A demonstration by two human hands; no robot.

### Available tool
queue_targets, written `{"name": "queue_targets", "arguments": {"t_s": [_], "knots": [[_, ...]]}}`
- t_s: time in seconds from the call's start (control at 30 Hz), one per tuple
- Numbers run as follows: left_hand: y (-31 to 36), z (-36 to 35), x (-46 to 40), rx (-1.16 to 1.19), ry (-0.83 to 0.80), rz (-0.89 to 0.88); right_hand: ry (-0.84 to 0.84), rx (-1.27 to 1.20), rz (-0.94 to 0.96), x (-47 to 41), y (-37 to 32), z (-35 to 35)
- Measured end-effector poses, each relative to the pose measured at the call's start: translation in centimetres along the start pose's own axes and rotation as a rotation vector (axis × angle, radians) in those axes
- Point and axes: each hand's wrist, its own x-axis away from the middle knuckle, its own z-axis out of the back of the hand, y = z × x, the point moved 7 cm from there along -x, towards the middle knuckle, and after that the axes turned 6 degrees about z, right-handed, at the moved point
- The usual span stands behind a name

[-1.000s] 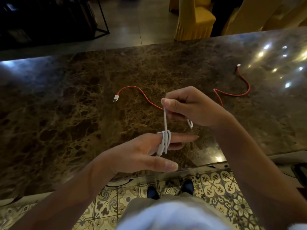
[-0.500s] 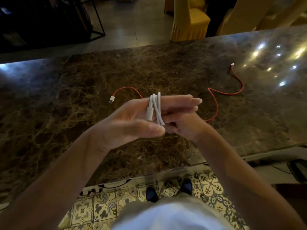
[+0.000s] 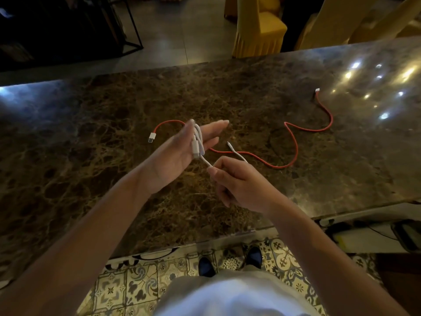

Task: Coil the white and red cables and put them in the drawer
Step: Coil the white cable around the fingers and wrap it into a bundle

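Far left of the frame is only the dark marble counter (image 3: 68, 144), its polished top bare there and catching a pale reflection near the upper left edge. Moving toward the centre, the red cable (image 3: 293, 142) begins with its white plug at centre left, arcs up behind the raised left hand, then runs in loose bends across the counter to a second plug in the upper right; it lies slack and untouched, which suggests it waits its turn after the white one. The left hand (image 3: 182, 151) is held up over the counter near the middle of the frame, its fingers straight and together, serving as a form: the white cable (image 3: 197, 142) is looped several times around those fingers, and keeping them straight appears to keep the turns even and easy to slide off later. Just right and below, the right hand (image 3: 237, 183) has its thumb and forefinger pinched on the free run of the white cable, the other fingers curled under; the short tail with its small connector sticks up past the pinch toward the centre. That grip seems meant to keep the strand taut for the last wrap. Only a short length looks left to wind. No drawer shows in view. At the lower right, below the counter edge, some dark items sit, too dim to identify.
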Motion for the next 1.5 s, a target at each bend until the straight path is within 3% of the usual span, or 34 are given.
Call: {"name": "queue_targets", "arguments": {"t_s": [0.13,0.33,0.43,0.57,0.73,0.87,1.0,1.13,1.33,1.5], "knots": [[-2.2,2.0,-0.9,-0.050,0.120,0.053,-0.066,0.259,0.009,1.3,-2.8,-0.3],[-4.6,2.1,-1.3,-0.277,0.096,0.137,-0.044,0.529,0.091,2.2,-7.7,2.0],[-9.3,4.0,-0.2,-0.264,0.017,0.176,0.005,0.540,0.168,2.5,-9.5,3.3],[-4.2,-0.6,0.8,-0.414,-0.003,0.112,-0.012,0.603,0.231,1.8,-10.5,3.7],[-3.7,-3.4,1.5,-0.345,-0.133,0.060,-0.028,0.559,0.283,0.5,-11.4,4.2],[-2.9,-4.9,2.6,-0.183,-0.232,0.042,0.038,0.407,0.277,-1.2,-9.8,4.9],[-2.7,-6.9,3.0,-0.061,-0.417,0.120,-0.027,0.215,0.288,-1.9,-8.1,3.8],[0.1,-7.8,4.0,0.131,-0.601,-0.050,-0.018,0.016,0.240,-2.1,-5.4,4.0],[4.3,-5.0,2.9,0.853,-0.552,-0.117,0.074,-0.111,0.044,-1.8,-0.7,2.9],[3.8,-3.5,1.7,0.948,-0.395,-0.114,0.058,-0.227,0.027,-0.8,0.6,0.6]]}}
